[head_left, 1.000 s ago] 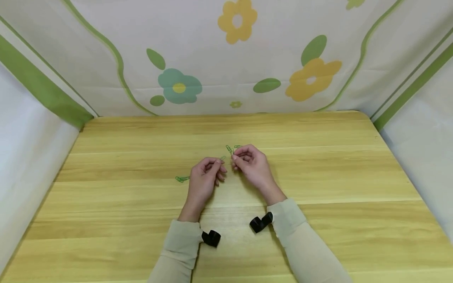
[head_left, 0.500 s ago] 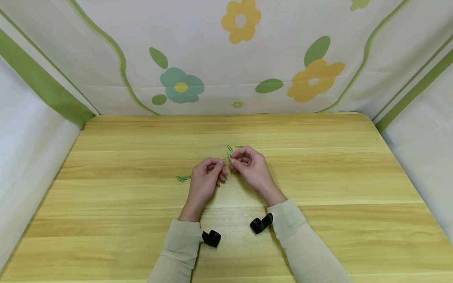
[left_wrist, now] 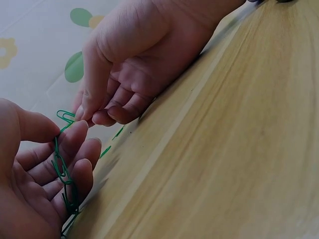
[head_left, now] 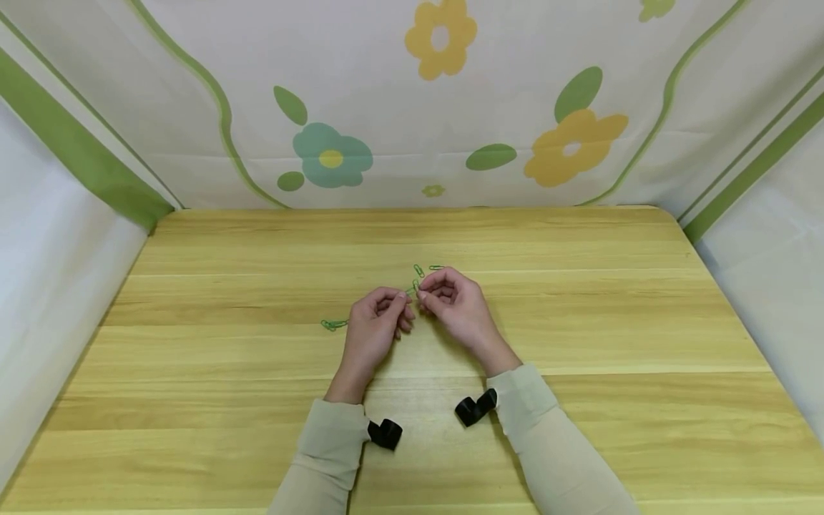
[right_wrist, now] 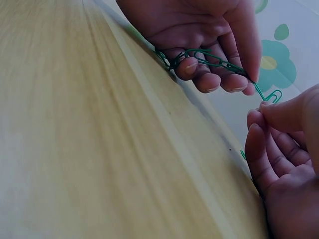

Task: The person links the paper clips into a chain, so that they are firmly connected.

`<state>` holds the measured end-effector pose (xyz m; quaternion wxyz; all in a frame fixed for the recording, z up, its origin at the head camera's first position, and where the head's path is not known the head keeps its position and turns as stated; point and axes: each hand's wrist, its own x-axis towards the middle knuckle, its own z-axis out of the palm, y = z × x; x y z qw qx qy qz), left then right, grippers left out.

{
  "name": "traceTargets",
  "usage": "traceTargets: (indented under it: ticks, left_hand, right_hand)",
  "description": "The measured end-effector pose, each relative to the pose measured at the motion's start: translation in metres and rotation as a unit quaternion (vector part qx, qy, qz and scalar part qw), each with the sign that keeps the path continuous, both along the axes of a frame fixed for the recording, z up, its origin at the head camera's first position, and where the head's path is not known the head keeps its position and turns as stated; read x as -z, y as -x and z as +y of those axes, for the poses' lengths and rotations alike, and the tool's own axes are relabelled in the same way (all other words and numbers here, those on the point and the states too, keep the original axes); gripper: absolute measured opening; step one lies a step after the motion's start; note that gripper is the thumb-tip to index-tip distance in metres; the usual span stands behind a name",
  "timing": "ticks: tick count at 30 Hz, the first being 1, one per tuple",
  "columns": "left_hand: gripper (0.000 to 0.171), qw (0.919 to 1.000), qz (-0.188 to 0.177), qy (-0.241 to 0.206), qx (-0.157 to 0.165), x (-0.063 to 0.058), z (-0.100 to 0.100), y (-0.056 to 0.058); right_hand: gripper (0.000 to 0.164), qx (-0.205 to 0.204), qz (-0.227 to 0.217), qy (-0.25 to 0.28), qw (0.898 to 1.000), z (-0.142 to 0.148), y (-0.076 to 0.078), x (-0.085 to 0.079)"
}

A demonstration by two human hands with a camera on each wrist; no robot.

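Observation:
My left hand [head_left: 375, 320] pinches the end of a chain of linked green paper clips [left_wrist: 61, 169] between thumb and forefinger. The chain hangs across its palm and fingers, and its tail [head_left: 332, 325] trails on the table to the left. Opposite, my right hand [head_left: 454, 304] pinches a single green paper clip [right_wrist: 273, 96] by one end. That clip meets the chain's end clip in the small gap between the two hands. Its lower end is hidden by the right fingertips.
Just beyond the right hand, one loose green paper clip [head_left: 419, 270] and another paper clip [head_left: 436, 267] lie on the wooden table [head_left: 579, 300]. A floral curtain [head_left: 386, 86] hangs behind the table's far edge. Black wrist cameras jut inward from both sleeves.
My right hand has moved slightly left and toward me, bringing its paper clip from apart up to the chain's end. The left hand has stayed almost still.

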<state>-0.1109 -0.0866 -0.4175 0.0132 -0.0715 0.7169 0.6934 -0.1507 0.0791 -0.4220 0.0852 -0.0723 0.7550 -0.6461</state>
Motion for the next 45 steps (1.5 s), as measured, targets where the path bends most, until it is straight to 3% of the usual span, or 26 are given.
traceTargets:
  ticks: [34, 45]
  left_hand:
    - [0.022, 0.9973, -0.017, -0.050, -0.051, -0.0009, -0.0007, 0.0004]
    - [0.019, 0.9973, -0.013, -0.056, -0.047, -0.0006, -0.0011, 0.0002]
  right_hand:
    - [0.011, -0.018, 0.016, -0.032, 0.999, 0.0015, 0.0003, 0.0033]
    - [0.014, 0.017, -0.001, 0.020, 1.000, 0.0037, 0.0026, 0.0012]
